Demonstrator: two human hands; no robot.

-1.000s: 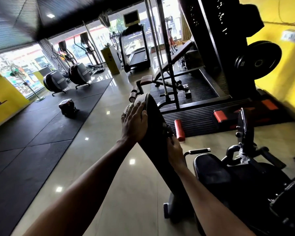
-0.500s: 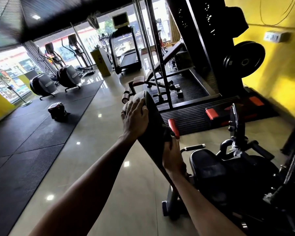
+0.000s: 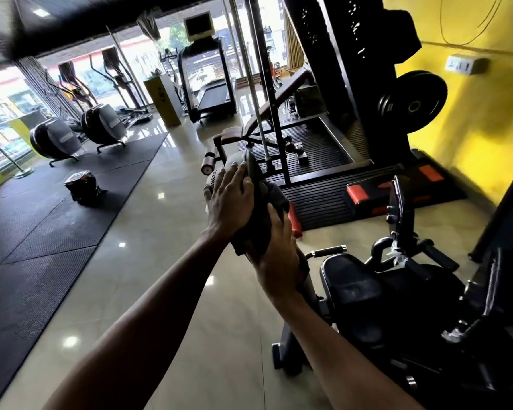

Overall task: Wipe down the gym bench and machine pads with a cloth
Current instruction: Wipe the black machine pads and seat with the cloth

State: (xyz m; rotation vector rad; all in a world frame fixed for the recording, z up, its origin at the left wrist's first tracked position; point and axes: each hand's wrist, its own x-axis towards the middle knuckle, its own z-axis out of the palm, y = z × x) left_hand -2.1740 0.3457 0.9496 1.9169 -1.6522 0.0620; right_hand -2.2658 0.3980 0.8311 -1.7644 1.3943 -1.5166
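The left hand (image 3: pixel 230 199) is lying flat, fingers straight, against the back of the upright pad (image 3: pixel 251 170), probably bracing it against the push of wiping. The right hand (image 3: pixel 274 255) is pressing the dark cloth (image 3: pixel 276 195) onto the pad's front face. In that shadow I cannot tell whether its fingers are lying flat or gripping.

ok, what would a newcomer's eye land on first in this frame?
The two bare hands at mid-frame: the left hand lies flat on one side of an upright black pad, and the right hand holds a dark cloth against the other side. Next is the bright yellow wall at right, with a black weight plate in front of it.
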